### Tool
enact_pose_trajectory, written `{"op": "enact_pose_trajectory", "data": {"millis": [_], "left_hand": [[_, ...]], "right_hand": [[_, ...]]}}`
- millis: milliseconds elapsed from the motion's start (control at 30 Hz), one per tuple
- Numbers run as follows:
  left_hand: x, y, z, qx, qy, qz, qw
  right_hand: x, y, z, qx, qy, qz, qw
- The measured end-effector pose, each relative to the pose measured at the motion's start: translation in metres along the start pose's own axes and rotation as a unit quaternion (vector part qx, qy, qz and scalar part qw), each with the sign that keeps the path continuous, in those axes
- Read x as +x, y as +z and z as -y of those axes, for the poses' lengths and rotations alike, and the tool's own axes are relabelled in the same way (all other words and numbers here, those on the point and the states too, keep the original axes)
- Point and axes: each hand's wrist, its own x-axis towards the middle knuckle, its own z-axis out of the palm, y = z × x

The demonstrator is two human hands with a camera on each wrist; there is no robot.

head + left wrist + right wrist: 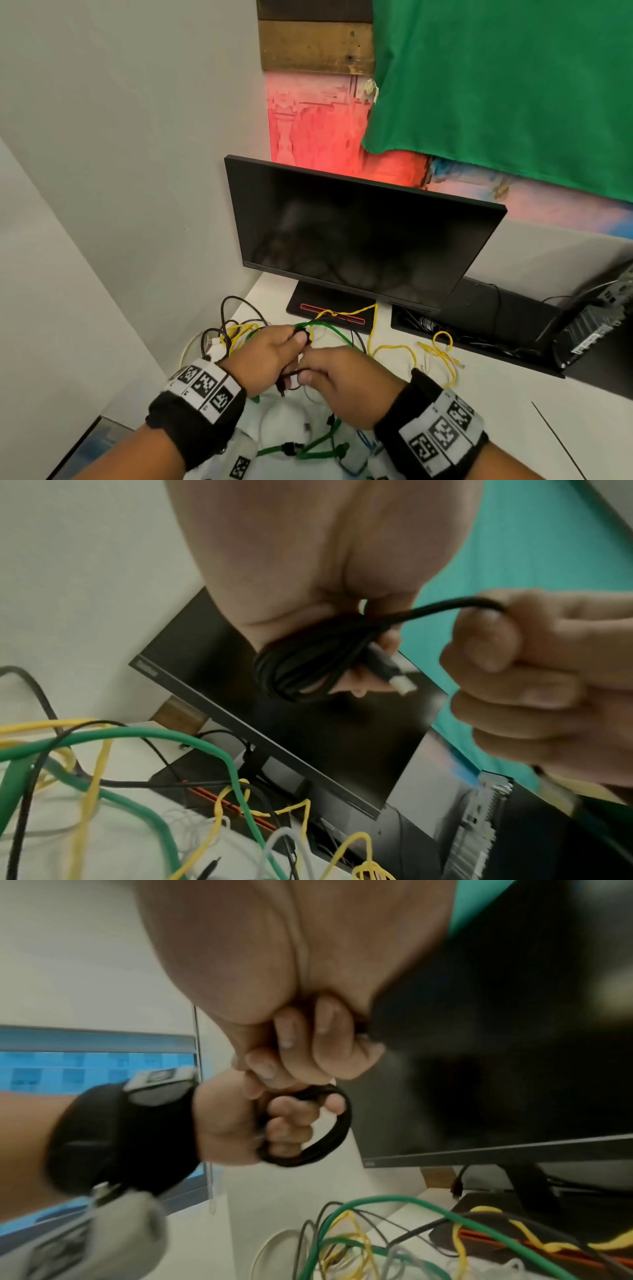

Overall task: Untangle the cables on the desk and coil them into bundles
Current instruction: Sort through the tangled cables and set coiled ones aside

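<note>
I see both hands raised just in front of the monitor [359,236], working one black cable [308,653]. My left hand [270,356] has its fingers curled through a small coil of that cable, several loops bunched together; from the right wrist view the coil wraps round the curled fingers [291,1123]. A plug [390,669] with a pale metal tip sticks out of the coil, pointing toward the monitor. My right hand [342,383] sits just right of the left, nearly touching it, and pinches the free run of the same cable between thumb and curled fingers [507,653]; the short stretch of cable between the two hands arcs over. Neither hand is spread wide.

Below the hands, in front of the monitor's base [329,308], the rest of the tangle lies on the white desk [513,411]. A green cable [329,332] loops up from near the base and runs back under my wrists. A yellow cable [373,322] crosses the base and trails off in loose curls to the right of it. Thin black leads [233,308] loop to the left of the base, and a white cable [188,349] curves beside them. I cannot tell how these cross one another under my hands.

A green cloth [496,85] hangs on the wall behind the monitor.
</note>
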Motion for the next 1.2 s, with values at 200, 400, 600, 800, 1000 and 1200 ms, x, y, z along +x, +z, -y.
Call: {"op": "enact_pose_trajectory", "data": {"millis": [200, 400, 600, 800, 1000, 1200], "left_hand": [[-0.003, 0.011, -0.013, -0.066, 0.002, 0.092, 0.994], [-0.001, 0.013, -0.016, 0.051, -0.023, 0.081, 0.995], [-0.007, 0.007, -0.02, -0.143, -0.102, 0.072, 0.982], [-0.004, 0.004, -0.028, -0.306, -0.103, 0.08, 0.943], [-0.005, 0.02, -0.024, -0.07, 0.043, -0.006, 0.997], [-0.001, 0.025, -0.019, 0.137, 0.127, -0.133, 0.973]], "right_hand": [[0.003, -0.019, -0.018, 0.022, 0.004, -0.116, 0.993], [0.003, -0.022, -0.037, -0.002, 0.035, -0.16, 0.987], [-0.01, -0.013, -0.046, 0.033, 0.034, -0.069, 0.997], [-0.008, 0.01, -0.03, 0.113, 0.008, -0.143, 0.983], [-0.007, 0.003, -0.03, 0.117, 0.004, -0.253, 0.96], [0.002, 0.006, -0.025, 0.164, 0.007, -0.279, 0.946]]}}
